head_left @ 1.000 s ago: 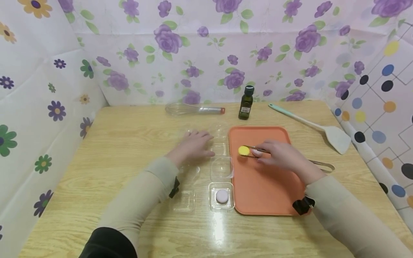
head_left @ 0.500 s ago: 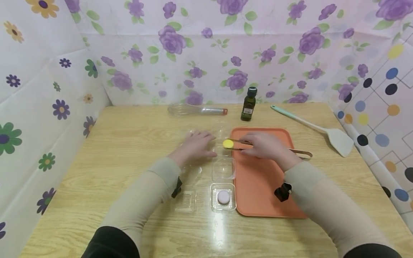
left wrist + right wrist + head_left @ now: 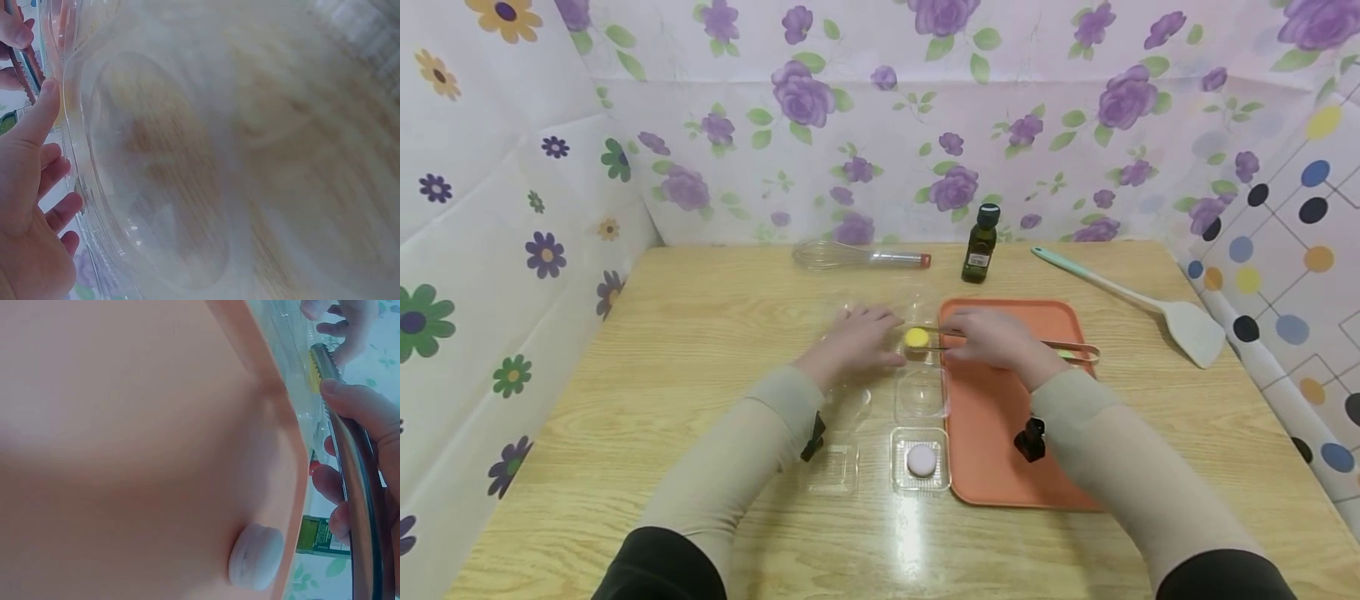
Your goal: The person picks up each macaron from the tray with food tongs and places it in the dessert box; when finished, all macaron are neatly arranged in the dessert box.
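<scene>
My right hand (image 3: 988, 337) grips metal tongs (image 3: 1078, 345) over the orange tray's (image 3: 1000, 454) left edge. The tongs' serrated tips pinch a yellow macaron (image 3: 916, 338) at a clear plastic box in the middle of the table; I cannot tell whether it touches the box floor. Beside that box my left hand (image 3: 856, 340) lies with fingers loosely extended, close to the rim of the clear plastic (image 3: 156, 169). A lilac macaron (image 3: 921, 460) sits in the nearest clear box (image 3: 895, 479). In the right wrist view a pale macaron (image 3: 256, 556) lies on the tray.
More clear boxes, such as one at the front (image 3: 831, 467), stand open in rows, partly under my left arm. Along the back lie a whisk (image 3: 857, 256) and a white spatula (image 3: 1187, 329), with a dark green bottle (image 3: 980, 246) upright between them. Patterned cloths enclose the table.
My right hand has moved left from above the tray, carrying the yellow macaron in the tongs over to the clear box. The left hand has stayed in place.
</scene>
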### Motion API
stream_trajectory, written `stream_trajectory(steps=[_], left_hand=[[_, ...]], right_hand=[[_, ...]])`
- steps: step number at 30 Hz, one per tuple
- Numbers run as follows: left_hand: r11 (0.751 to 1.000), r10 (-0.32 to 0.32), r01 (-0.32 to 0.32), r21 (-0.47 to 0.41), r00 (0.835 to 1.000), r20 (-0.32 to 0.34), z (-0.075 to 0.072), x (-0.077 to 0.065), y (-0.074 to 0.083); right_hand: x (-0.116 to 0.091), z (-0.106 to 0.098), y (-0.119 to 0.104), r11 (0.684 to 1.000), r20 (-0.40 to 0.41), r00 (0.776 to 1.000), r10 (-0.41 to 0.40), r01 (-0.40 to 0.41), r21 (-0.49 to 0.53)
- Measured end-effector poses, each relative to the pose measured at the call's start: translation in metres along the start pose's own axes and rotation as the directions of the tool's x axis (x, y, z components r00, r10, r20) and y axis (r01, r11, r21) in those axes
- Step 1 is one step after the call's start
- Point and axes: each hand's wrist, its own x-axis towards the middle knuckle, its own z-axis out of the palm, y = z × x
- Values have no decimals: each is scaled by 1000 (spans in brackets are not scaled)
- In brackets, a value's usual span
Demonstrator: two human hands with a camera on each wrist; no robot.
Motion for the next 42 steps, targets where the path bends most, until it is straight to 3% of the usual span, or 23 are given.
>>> stream_trajectory(steps=[12,26,42], left_hand=[[1000,-1,1,-2,1000,6,-1,1,2],[1000,-2,2,19,1000,-3,1,1,0],[999,6,-5,33,1000,-21,1,-2,1]], right_hand=[[5,-6,-7,997,77,997,25,-18,-81],[7,-6,-11,986,70,997,29,-17,-165],[-4,-10,-9,995,45,999,-5,9,-96]])
